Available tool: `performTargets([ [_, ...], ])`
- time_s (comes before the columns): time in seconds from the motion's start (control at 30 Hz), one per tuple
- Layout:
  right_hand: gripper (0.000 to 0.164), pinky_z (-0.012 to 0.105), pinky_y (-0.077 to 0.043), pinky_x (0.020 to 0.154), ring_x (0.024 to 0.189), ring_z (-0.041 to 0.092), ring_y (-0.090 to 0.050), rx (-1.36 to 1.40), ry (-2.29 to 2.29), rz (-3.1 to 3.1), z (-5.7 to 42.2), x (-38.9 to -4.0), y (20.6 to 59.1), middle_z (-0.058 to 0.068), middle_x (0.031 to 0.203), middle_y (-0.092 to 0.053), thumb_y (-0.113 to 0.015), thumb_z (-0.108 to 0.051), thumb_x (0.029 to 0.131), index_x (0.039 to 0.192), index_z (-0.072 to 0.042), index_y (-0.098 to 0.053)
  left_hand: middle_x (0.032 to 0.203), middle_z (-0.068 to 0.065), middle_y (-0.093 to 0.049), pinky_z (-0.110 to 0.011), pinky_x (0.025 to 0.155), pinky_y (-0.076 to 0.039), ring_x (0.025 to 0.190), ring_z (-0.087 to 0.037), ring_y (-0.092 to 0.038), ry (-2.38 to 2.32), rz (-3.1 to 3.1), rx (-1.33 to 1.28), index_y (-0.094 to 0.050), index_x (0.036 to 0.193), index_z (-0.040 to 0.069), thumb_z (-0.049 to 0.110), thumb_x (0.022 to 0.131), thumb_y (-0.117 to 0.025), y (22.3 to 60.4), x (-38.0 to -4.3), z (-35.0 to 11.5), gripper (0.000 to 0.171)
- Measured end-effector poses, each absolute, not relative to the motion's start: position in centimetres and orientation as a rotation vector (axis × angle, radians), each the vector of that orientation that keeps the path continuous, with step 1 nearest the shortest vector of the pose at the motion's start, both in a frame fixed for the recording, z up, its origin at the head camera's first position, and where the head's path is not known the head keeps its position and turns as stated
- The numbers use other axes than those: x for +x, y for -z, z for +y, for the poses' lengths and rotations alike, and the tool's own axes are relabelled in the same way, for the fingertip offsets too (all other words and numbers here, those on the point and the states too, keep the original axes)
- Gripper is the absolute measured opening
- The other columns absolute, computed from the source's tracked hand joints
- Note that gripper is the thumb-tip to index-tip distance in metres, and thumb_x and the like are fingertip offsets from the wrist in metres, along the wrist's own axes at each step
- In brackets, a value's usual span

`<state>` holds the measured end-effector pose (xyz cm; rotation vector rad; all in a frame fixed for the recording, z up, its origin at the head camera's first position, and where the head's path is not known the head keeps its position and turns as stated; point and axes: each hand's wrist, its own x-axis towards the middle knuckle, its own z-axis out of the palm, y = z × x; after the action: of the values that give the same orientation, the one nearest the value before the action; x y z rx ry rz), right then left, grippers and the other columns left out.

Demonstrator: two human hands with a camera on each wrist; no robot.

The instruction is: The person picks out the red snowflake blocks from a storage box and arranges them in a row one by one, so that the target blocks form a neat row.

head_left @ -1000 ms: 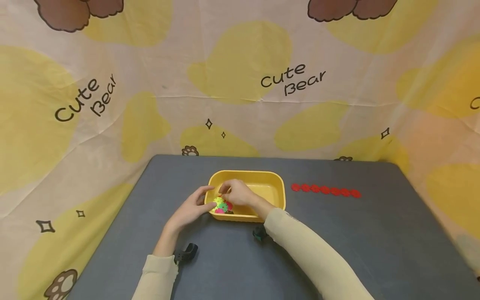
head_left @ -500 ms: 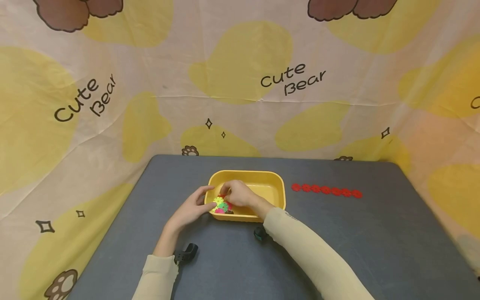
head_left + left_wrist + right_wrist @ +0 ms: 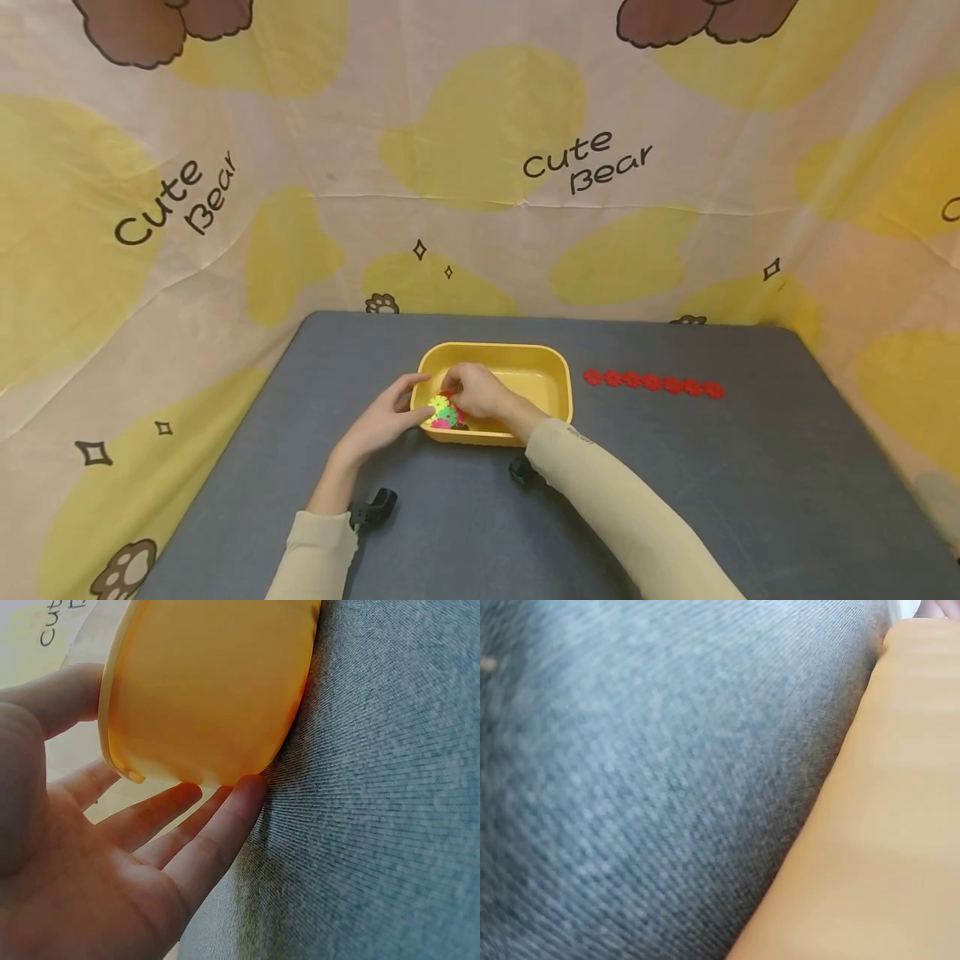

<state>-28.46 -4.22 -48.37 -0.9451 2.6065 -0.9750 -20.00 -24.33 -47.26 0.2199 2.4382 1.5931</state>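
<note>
A yellow tub (image 3: 532,387) stands near the middle of the table. Small flower-shaped plastic pieces (image 3: 442,408) in yellow, green, pink and red lie in its left end. My left hand (image 3: 382,417) holds that end; in the left wrist view the thumb reaches over the rim and the fingertips touch the outer wall. Inside the tub, my right hand (image 3: 476,390) has its fingers curled down at the pile, pinching a red flower-shaped piece (image 3: 447,392) that is mostly hidden by the fingers. The right wrist view shows only the tub's outer side (image 3: 885,810) and the table, not the fingers.
Several red flower-shaped discs (image 3: 652,382) lie in a slanting row to the right of the tub. The grey table (image 3: 420,550) is backed by a bear-print cloth (image 3: 480,125). Dark wrist straps with cameras (image 3: 372,508) sit at both wrists.
The right fingers have shifted slightly downward among the pieces, with a little more red showing at the fingertips. The left hand, tub and red row stay put.
</note>
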Motion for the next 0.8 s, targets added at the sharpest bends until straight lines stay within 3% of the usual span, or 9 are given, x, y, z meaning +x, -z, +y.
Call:
performTargets([
  [0.3, 0.023, 0.034, -0.054, 0.085, 0.086, 0.02, -0.061, -0.969, 0.908, 2.638, -3.5, -28.5, 48.0, 0.005, 0.095, -0.07, -0.068, 0.001, 0.084, 0.106, -0.005, -0.075, 0.16, -0.013, -0.033, -0.051, 0.108, -0.044, 0.144, -0.035, -0.041, -1.584, 2.466, 0.22, -0.042, 0.15, 0.015, 0.025, 0.097, -0.072, 47.5, -20.1, -24.3, 0.062],
  [0.8, 0.028, 0.034, -0.054, 0.087, 0.094, 0.021, -0.065, -0.84, 1.079, 2.604, -2.1, -28.9, 47.8, 0.009, 0.1, -0.073, -0.066, 0.004, 0.081, 0.108, 0.001, -0.075, 0.16, -0.014, -0.032, -0.052, 0.109, -0.042, 0.145, -0.034, -0.039, -1.583, 2.457, 0.204, -0.04, 0.152, 0.013, 0.029, 0.096, -0.073, 47.3, -20.1, -24.3, 0.066],
])
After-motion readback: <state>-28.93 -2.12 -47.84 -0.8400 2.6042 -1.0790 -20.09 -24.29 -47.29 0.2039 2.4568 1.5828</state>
